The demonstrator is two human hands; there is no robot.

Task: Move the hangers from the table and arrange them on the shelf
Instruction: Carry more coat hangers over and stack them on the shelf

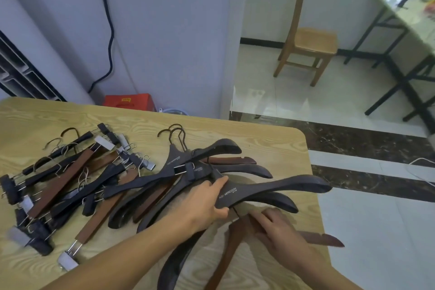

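With hangers piled on the table (270, 139), my left hand (202, 205) grips a dark hanger (270, 189) for lifting. My right hand (277, 231) clasps a brown hanger (233, 242), near right, likely gathering both.

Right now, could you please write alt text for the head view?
A person's left hand grips a dark hanger while the right hand holds a brown hanger over a wooden table. A heap of clip hangers lies to the left.
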